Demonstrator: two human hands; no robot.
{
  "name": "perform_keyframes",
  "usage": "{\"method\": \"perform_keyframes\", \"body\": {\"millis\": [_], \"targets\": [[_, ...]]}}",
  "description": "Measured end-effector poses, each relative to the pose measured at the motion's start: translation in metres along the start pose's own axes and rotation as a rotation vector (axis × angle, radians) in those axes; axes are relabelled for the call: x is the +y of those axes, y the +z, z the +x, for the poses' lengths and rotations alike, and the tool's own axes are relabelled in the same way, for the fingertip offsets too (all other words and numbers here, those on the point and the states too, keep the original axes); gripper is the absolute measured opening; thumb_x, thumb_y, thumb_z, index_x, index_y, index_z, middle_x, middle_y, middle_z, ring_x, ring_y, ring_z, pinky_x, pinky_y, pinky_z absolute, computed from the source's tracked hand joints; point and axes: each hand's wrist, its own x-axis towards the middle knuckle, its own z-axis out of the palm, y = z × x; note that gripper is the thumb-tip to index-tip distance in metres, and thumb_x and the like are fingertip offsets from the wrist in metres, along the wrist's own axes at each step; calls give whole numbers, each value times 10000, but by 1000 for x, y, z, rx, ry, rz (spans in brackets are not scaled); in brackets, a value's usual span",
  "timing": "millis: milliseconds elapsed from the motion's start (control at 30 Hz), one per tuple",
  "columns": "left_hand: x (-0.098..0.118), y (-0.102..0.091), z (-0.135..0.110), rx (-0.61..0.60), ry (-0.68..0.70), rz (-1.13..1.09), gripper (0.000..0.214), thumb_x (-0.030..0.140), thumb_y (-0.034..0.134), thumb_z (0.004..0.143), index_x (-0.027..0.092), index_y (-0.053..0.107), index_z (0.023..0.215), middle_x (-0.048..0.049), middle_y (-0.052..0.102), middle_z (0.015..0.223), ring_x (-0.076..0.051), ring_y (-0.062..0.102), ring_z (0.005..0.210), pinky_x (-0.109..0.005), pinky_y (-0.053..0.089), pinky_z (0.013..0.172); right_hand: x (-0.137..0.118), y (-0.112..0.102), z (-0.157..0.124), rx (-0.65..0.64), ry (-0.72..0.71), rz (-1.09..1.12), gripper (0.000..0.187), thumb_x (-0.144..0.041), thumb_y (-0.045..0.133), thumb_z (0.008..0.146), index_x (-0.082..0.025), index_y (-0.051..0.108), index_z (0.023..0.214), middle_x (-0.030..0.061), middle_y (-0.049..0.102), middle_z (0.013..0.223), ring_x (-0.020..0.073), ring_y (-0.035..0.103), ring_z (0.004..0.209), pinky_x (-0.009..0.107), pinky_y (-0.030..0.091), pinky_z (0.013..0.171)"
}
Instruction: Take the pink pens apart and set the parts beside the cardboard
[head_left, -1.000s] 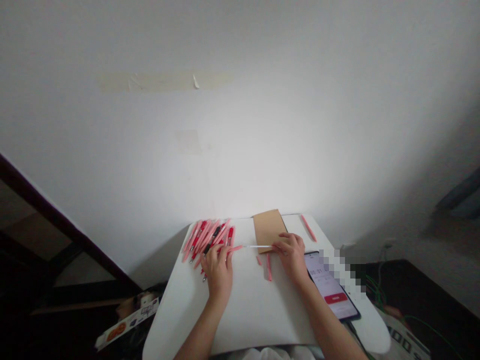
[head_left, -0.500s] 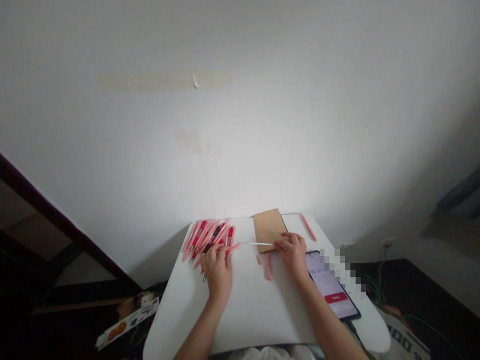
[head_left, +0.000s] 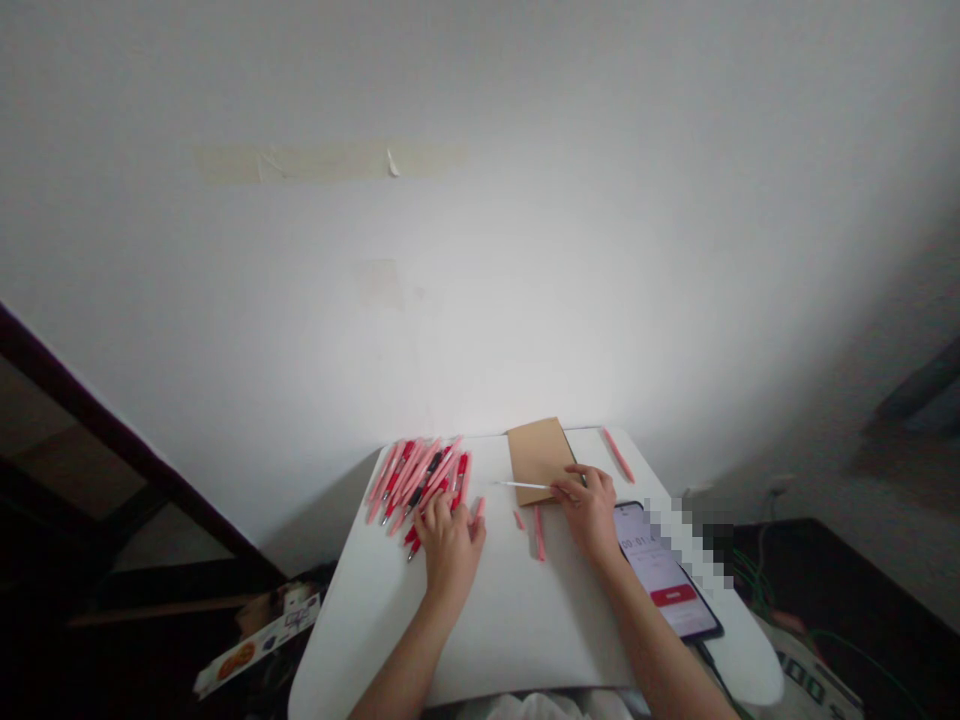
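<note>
My left hand (head_left: 448,545) rests on the white table (head_left: 495,620), fingers curled round a pink pen barrel (head_left: 478,508), beside a pile of pink and red pens (head_left: 420,476). A thin white refill (head_left: 525,486) is pinched in my right hand (head_left: 589,510) and points left over the brown cardboard piece (head_left: 537,456). Two loose pink pen parts (head_left: 538,533) lie between the hands.
A phone (head_left: 666,575) with a lit screen lies at the right of the table. One pink pen (head_left: 618,455) lies at the far right edge. A printed box (head_left: 259,640) sits on the dark floor to the left. White wall stands right behind the table.
The pink barrel and the white refill were joined end to end; now they are apart. My left hand has drawn the barrel back toward me, and the right hand has shifted slightly right.
</note>
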Motion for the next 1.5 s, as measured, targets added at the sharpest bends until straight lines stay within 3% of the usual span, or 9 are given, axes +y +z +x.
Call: {"method": "perform_keyframes", "body": {"millis": [333,600,933,1500], "targets": [[2,-2,-2,-25,-25,24,147,334,638,802,190,653,779,-129,595,1143,-322,464,1199,-518,334,1020,0,0,1,-29,31,29,166,-319,612,851,-270,768,821,89,633,1093,302,470,1081,461,381,938],[-1,0,-2,26,-14,-34,145,334,633,815,194,639,779,-119,576,1135,-313,473,1190,-523,326,1035,2,1,0,-25,22,23,160,-309,607,858,-285,763,828,74,630,1097,290,468,1078,455,387,935],[-5,2,2,88,51,-207,189,312,613,862,253,707,1014,-99,553,1133,-284,496,1128,-485,411,982,5,4,-1,-71,-10,35,148,-319,630,845,-298,772,810,80,619,1124,308,473,1094,463,405,944],[-6,4,1,98,45,-278,135,280,624,858,269,732,938,-75,553,1111,-264,499,1101,-490,401,986,2,3,-1,-102,-30,40,124,-296,650,827,-315,773,812,67,609,1145,300,468,1117,484,421,956]]}}
